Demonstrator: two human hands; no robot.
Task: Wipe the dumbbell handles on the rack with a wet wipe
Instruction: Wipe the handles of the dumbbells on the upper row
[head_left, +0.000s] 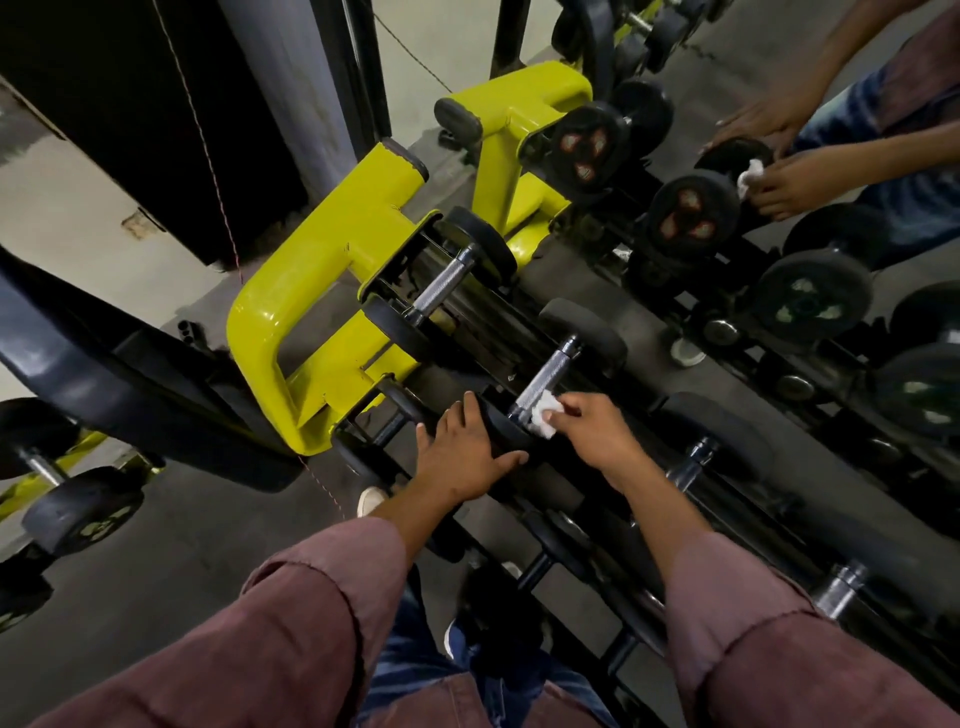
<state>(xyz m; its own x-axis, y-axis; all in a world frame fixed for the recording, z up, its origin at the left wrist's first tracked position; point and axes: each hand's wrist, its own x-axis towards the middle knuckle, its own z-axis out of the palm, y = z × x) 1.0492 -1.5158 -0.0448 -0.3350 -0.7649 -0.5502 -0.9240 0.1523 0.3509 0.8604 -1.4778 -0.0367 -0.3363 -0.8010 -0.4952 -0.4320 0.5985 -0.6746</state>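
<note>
**Currently: wipe on handle, near end of second dumbbell**

Presently the right hand (592, 434) pinches a crumpled white wet wipe (543, 418) between thumb and fingertips and presses it against the lower end of a knurled silver steel dumbbell handle (545, 382). That handle belongs to a dumbbell lying across the black steel rack (649, 525), second along from the rack's glossy yellow tubular end frame (291, 332).

Left hand (465, 457) lies over the near black rubber dumbbell head (504, 431) of the same dumbbell, fingers curled over its top edge and thumb wrapped along its lower side. Hands are close together but not touching; the head sits between them.

A neighbouring dumbbell with a knurled silver handle (447, 283) rests just beside the yellow frame, untouched.

Mirror panel (779, 78) behind the rack shows the same two hands reflected at upper right, with the wipe visible there too.

Both forearms wear rolled maroon sleeves (291, 623). Blue jeans (415, 670) show below; the pale shape by the left wrist is probably a shoe toe, view too partial to confirm.
</note>
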